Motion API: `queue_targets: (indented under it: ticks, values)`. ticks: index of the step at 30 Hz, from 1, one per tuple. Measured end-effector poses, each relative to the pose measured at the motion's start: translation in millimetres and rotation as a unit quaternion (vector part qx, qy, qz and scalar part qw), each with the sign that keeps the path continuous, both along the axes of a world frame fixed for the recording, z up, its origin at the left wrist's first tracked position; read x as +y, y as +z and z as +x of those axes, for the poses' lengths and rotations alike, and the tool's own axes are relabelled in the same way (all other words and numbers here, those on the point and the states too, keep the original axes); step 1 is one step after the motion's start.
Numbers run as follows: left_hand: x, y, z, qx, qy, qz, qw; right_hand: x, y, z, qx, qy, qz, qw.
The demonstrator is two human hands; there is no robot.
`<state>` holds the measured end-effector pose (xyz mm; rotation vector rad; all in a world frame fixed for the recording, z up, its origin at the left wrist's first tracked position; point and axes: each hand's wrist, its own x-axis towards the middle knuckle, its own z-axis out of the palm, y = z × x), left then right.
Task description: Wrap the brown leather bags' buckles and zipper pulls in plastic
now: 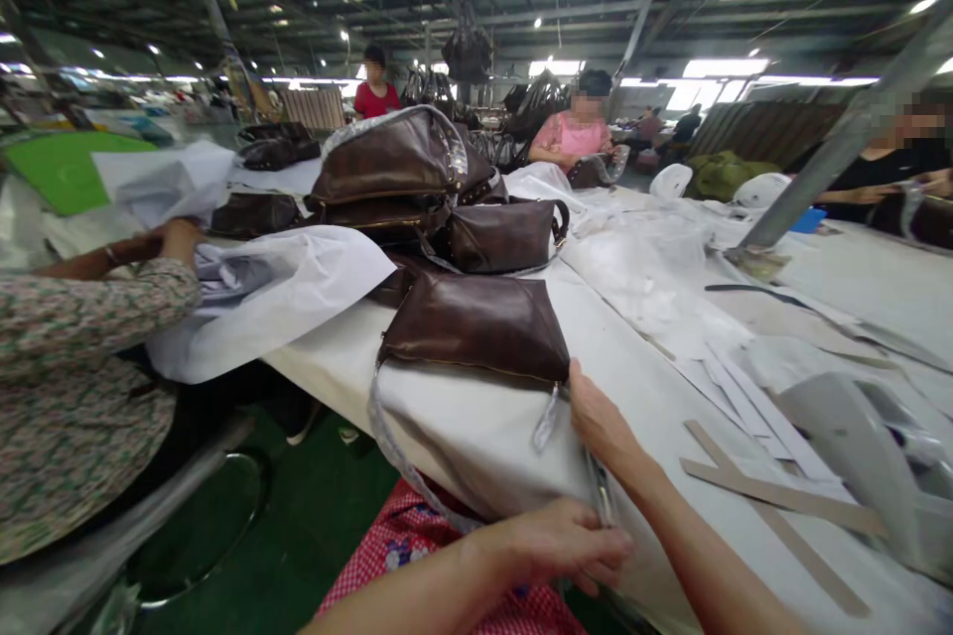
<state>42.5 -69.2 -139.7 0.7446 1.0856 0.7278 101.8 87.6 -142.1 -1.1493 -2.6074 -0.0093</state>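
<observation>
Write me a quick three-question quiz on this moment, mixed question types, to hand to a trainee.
1. Multiple choice: what is the wearer's right hand at?
A) the green panel
B) a corner of the nearest brown bag
C) the white sheet beside the bag pile
2. True or false: the two beige strips on the table lie crossed.
3. Fill in the blank: the strap of the nearest brown bag hangs over the table edge, wrapped in clear ____.

Key: 1 B; 2 true; 3 plastic.
</observation>
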Motion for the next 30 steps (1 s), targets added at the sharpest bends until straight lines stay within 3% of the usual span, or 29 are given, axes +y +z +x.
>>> queue_targets:
  ticks: [2,4,7,8,10,12,13,15,17,19,21,25,28,30]
  values:
    - [-19.4,18.6,-18.5,0.045,-0.044,0.074,0.995,17.8,8.6,-1.0,-0.032,-0.004,-0.019,0.999]
    - [-48.5,35.9,-47.4,0.071,-0.039,0.125,0.989,29.7,17.6,-2.7,-0.06,-0.014,-0.033,0.998]
    - [-95.7,50.0,-101.4,0.094,0.134,0.119,0.979,38.0,29.7,-7.9,-0.096,-0.034,-0.039,0.994]
    - [-109.4,50.6,-119.0,0.127,0.218,0.124,0.96,37.9,32.9,-10.3,-0.1,-0.039,-0.029,0.994]
    - [-130.1,46.4,-148.8,0.197,0.413,0.119,0.881,31.3,37.4,-15.1,-0.078,-0.046,0.012,0.996]
    - [-139.7,37.4,-166.9,0.211,0.504,0.078,0.834,13.4,39.5,-17.5,-0.018,-0.032,0.064,0.997]
    - [-140.1,32.4,-170.9,0.188,0.516,0.056,0.834,-0.3,39.8,-17.2,0.02,-0.014,0.081,0.996]
    - [-133.4,23.4,-170.3,0.099,0.5,0.023,0.86,-35.0,38.4,-14.7,0.089,0.048,0.079,0.992]
    - [-120.7,17.9,-162.4,0.012,0.495,0.015,0.868,-73.2,34.1,-13.2,0.119,0.142,0.023,0.982]
    - [-107.4,16.7,-152.1,-0.032,0.515,0.023,0.856,-106.3,27.8,-14.8,0.111,0.223,-0.062,0.967]
    - [-97.2,19.2,-141.8,-0.048,0.51,0.028,0.858,-130.0,21.9,-18.2,0.124,0.24,-0.112,0.956]
    - [-89.7,26.2,-125.1,-0.064,0.445,0.029,0.893,-157.6,16.6,-25.8,0.184,0.218,-0.183,0.941]
    - [-93.1,25.6,-122.5,-0.072,0.478,0.025,0.875,-169.8,18.9,-27.0,0.167,0.25,-0.207,0.931]
    - [-92.2,20.6,-130.7,-0.094,0.506,0.001,0.857,-163.8,22.6,-19.6,0.139,0.272,-0.198,0.931]
